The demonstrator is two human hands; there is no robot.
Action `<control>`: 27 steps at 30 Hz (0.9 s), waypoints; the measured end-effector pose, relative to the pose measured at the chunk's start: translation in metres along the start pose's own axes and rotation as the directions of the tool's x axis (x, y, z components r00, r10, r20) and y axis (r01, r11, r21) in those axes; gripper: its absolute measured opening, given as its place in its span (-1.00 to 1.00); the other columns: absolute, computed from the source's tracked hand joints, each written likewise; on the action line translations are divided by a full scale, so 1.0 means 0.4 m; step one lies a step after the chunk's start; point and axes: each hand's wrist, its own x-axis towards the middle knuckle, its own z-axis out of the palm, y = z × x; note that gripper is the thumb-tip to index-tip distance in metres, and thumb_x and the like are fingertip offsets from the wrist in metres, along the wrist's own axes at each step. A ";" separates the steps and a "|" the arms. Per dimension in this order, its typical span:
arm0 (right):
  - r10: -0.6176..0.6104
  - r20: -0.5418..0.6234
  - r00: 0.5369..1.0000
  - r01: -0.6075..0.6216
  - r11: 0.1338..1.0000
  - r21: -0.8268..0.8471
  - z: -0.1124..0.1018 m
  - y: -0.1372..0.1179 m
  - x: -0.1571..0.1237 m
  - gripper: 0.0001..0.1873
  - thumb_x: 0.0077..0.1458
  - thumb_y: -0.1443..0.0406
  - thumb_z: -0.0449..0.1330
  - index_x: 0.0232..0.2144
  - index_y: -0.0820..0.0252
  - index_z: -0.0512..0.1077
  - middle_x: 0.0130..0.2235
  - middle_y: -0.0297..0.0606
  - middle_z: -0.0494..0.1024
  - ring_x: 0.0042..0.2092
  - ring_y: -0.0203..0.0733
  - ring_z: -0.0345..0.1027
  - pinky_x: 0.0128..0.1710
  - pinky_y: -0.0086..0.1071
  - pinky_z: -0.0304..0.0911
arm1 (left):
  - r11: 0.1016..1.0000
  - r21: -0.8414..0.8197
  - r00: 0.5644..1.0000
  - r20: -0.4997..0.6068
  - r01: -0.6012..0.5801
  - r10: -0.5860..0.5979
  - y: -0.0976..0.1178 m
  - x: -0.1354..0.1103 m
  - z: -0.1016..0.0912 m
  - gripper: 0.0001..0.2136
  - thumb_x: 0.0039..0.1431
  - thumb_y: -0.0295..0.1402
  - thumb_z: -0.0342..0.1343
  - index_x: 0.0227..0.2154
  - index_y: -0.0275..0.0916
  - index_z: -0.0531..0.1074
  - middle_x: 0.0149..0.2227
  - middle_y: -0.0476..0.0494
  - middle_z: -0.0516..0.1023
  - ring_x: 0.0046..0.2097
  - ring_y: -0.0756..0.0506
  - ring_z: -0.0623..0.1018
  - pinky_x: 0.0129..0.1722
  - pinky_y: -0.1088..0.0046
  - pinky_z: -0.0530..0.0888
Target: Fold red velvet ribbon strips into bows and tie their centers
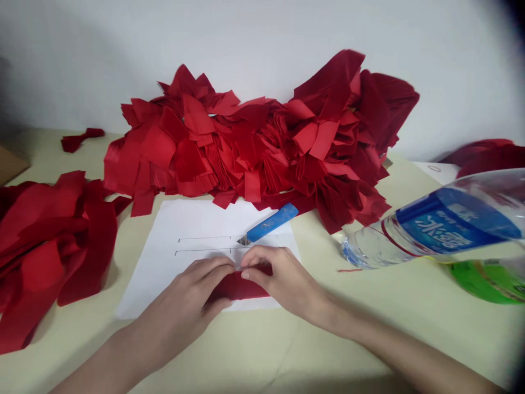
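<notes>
My left hand (194,287) is closed on the left end of a red velvety fabric strip (246,290), with its thumb below the strip. At the strip's upper right, my right hand (287,279) pinches its edge between thumb and forefinger. The fingertips of both hands nearly meet, and what lies right between them is too small to make out. Under the strip is a white paper sheet (151,273) with ruled black lines and short marks. A blue utility knife (273,223) lies on this sheet just beyond my fingers, its blade pointing left and down.
A large heap of cut red fabric pieces (254,142) stands against the wall. Longer red strips (41,241) lie at the left. On the right are a clear plastic bottle (447,219) with a blue label, a green roll (488,282) and more red fabric (492,156).
</notes>
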 end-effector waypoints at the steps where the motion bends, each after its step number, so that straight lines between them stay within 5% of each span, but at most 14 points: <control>1: 0.013 -0.010 1.000 -0.013 1.000 -0.012 0.006 0.002 0.004 -0.89 0.04 0.43 0.15 -0.38 0.16 0.43 -0.37 -0.39 0.53 -0.32 -0.30 0.37 -0.28 -0.42 0.22 | 1.000 -0.007 1.000 0.001 0.008 -0.008 0.002 0.000 -0.001 -0.68 0.18 -0.43 -0.01 0.00 -0.12 0.22 0.05 -0.08 0.37 0.06 -0.13 0.36 0.04 0.24 0.35; 12: -0.005 -0.034 0.999 0.000 0.986 -0.168 0.034 -0.010 0.001 -0.87 0.05 0.44 0.10 -0.45 0.12 0.34 -0.44 -0.48 0.44 -0.40 -0.37 0.25 -0.39 -0.46 0.11 | 0.995 -0.095 1.000 -0.020 0.015 -0.017 0.008 0.004 0.000 -0.74 0.15 -0.52 0.00 -0.11 -0.12 0.27 0.00 -0.01 0.38 0.01 -0.06 0.37 0.00 0.35 0.35; 27: -0.028 -0.020 0.999 0.026 0.993 -0.114 0.034 -0.017 0.004 -0.84 0.04 0.50 0.08 -0.47 0.18 0.36 -0.43 -0.45 0.44 -0.38 -0.39 0.26 -0.36 -0.49 0.10 | 0.989 -0.149 0.999 -0.021 0.025 -0.028 0.010 0.005 -0.004 -0.79 0.14 -0.52 0.00 -0.18 -0.11 0.29 -0.03 -0.01 0.37 -0.05 -0.06 0.43 -0.11 0.41 0.39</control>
